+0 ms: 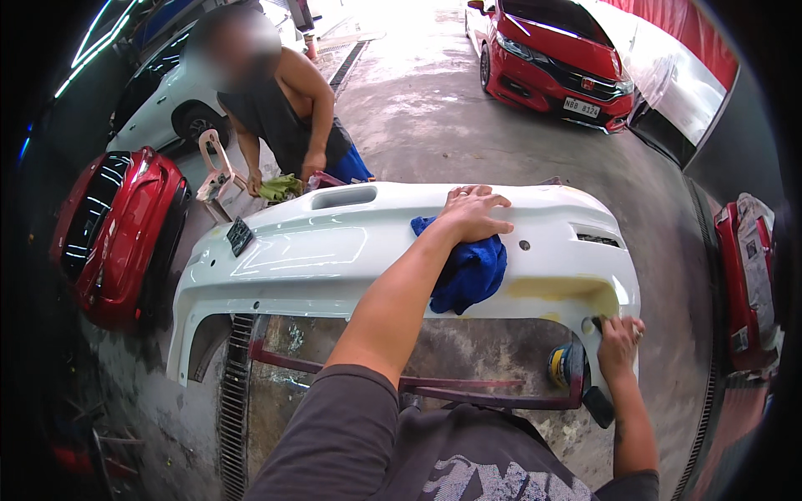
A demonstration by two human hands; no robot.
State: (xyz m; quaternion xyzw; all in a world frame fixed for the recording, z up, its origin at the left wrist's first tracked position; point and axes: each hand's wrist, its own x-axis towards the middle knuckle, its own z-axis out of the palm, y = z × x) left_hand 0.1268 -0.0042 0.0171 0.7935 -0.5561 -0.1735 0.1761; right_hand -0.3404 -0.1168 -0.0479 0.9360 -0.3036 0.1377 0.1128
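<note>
A white car bumper (309,250) lies across a stand before me, with dull yellowish patches near its right end. My left hand (474,212) rests on the bumper's upper surface, fingers spread. Beside and beneath that wrist, a crumpled blue cloth (470,271) lies on the bumper. At the lower right end of the bumper, my right hand (618,341) is closed, its fingers around a small dark block (596,324) against the edge. Most of that block is hidden by the fingers.
Dark red metal bars (468,394) of the stand run under the bumper, near a blue-and-yellow can (558,366). A small dark piece (240,237) lies on the bumper's left. Across it, another person (284,117) handles a green cloth (281,188). A red car (555,58) stands beyond.
</note>
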